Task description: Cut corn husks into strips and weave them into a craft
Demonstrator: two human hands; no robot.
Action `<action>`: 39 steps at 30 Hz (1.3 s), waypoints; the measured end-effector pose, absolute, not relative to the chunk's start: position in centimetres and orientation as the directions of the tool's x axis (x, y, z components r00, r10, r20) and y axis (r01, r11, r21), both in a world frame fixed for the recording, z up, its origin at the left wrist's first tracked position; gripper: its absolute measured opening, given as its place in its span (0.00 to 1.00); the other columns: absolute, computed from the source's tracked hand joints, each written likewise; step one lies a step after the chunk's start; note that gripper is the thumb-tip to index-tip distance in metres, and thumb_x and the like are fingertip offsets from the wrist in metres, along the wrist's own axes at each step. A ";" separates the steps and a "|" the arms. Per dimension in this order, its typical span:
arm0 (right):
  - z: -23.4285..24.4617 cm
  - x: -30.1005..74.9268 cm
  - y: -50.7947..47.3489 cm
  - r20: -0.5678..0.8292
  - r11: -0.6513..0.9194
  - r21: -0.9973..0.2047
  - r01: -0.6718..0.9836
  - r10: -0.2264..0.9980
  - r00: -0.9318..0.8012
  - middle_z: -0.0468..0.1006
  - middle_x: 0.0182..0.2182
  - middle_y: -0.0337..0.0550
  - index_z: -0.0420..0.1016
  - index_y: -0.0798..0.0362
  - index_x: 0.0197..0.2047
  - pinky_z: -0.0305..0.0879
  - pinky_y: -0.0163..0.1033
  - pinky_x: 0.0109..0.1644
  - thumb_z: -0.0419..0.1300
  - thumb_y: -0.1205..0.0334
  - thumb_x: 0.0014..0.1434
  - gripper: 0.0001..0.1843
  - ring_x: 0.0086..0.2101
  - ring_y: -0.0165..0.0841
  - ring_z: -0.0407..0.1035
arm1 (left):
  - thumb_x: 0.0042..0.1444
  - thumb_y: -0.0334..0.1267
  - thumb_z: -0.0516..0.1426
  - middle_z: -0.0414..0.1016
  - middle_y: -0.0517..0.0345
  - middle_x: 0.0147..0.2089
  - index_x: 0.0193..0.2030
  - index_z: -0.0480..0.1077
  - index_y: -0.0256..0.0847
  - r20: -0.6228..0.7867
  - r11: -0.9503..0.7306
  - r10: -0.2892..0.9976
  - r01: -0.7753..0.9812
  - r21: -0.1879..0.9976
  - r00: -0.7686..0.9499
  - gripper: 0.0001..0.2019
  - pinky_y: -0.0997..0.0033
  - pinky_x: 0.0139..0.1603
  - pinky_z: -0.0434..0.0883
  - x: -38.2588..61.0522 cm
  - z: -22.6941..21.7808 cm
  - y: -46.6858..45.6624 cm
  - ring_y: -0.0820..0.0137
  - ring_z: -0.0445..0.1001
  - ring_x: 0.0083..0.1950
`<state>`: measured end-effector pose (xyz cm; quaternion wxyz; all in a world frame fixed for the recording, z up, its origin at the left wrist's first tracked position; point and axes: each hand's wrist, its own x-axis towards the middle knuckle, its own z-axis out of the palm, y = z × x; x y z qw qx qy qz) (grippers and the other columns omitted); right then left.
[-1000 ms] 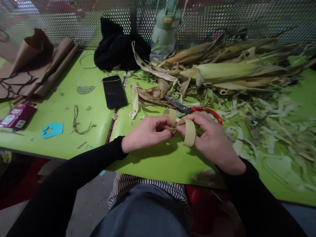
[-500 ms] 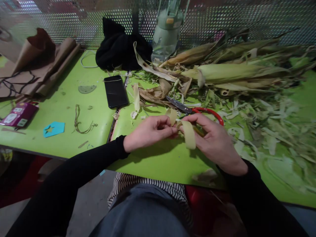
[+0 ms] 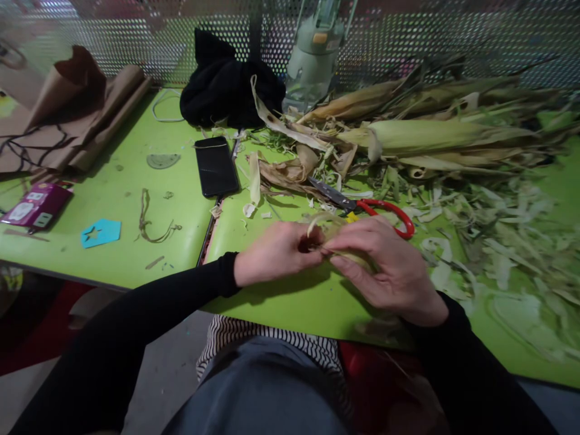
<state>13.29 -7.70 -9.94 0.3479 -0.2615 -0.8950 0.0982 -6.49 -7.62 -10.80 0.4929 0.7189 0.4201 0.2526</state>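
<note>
Husk strip [image 3: 330, 222] sits between both hands above the table's near edge; its broad loop no longer stands out over the right fingers but lies lower between them, so the work seems to have moved on to a tighter fold. The left hand [image 3: 277, 252] is curled nearly closed on one part; the right hand [image 3: 389, 263], thumb and forefinger slightly parted, holds another, fingertips meeting the left's. Just beyond, red-handled scissors [image 3: 348, 204] crowd the right knuckles. Shreds [image 3: 507, 254] spread rightward, whole husks [image 3: 426, 136] behind, a phone [image 3: 217, 166] leftward.
</note>
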 end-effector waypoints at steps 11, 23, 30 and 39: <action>-10.1 14.1 -7.9 0.568 0.802 -0.475 0.362 0.594 -0.570 0.79 0.44 0.47 0.68 0.44 0.55 0.64 0.53 0.51 0.50 0.53 0.70 0.13 0.43 0.43 0.73 | 0.60 0.42 0.60 0.69 0.62 0.29 0.33 0.70 0.34 -0.095 0.079 0.823 0.053 0.995 0.560 0.11 0.76 0.32 0.67 -6.3 -11.0 -7.7 0.77 0.67 0.29; -10.3 13.2 -7.4 0.284 0.444 -0.720 0.533 0.890 -0.358 0.82 0.43 0.45 0.80 0.46 0.39 0.69 0.53 0.55 0.61 0.49 0.64 0.11 0.46 0.44 0.75 | 0.62 0.52 0.58 0.67 0.63 0.27 0.31 0.70 0.35 -0.067 0.038 0.754 0.058 0.998 0.653 0.20 0.77 0.31 0.65 -6.0 -11.4 -8.0 0.78 0.64 0.28; -10.0 13.2 -8.2 0.042 0.170 -0.921 0.350 0.938 -0.344 0.81 0.40 0.43 0.77 0.47 0.42 0.74 0.46 0.46 0.68 0.46 0.57 0.16 0.42 0.41 0.76 | 0.66 0.39 0.54 0.71 0.60 0.28 0.31 0.72 0.34 -0.104 -0.169 0.778 0.367 0.915 0.619 0.14 0.76 0.31 0.62 -6.0 -11.4 -8.2 0.77 0.64 0.28; -10.1 13.5 -8.4 0.216 0.241 -0.965 0.104 0.955 -0.205 0.66 0.24 0.34 0.75 0.46 0.41 0.60 0.35 0.25 0.57 0.47 0.67 0.13 0.23 0.28 0.60 | 0.63 0.50 0.57 0.78 0.52 0.33 0.33 0.71 0.36 -0.352 0.439 0.653 0.044 0.898 0.671 0.17 0.70 0.38 0.73 -5.8 -11.5 -8.2 0.71 0.75 0.33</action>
